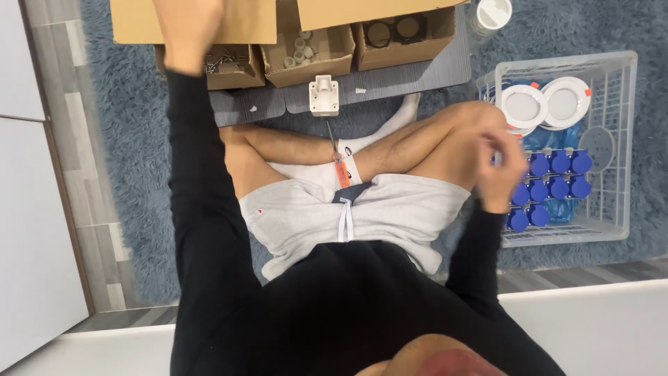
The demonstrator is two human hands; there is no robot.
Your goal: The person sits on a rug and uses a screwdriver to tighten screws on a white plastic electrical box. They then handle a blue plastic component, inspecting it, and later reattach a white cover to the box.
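1. Rug (125, 139), blue and shaggy, spread under everything; edges cut off at top and right.
2. Wire basket (619, 139), white, at far right, holding round white discs (546, 104) and rows of blue caps (557, 184); lowest caps partly hidden behind right hand.
3. Cardboard boxes (313, 49) lined up along top edge, flaps cut off by frame; left box with dark metal bits, hard to make out; middle box with small white pieces; right box with black rings.
4. Left hand (189, 31) reaching up over left box, blurred, fingers cut off at top; cannot tell whether open or holding anything.
5. Right hand (502, 166) raised beside basket, just in front of blue caps, motion-blurred; fingers curled, grasp unclear.
6. White plastic bracket (323, 94) on grey mat below middle box.
7. Orange-handled screwdriver (339, 163) lying across crossed ankles, tip thin and faint.
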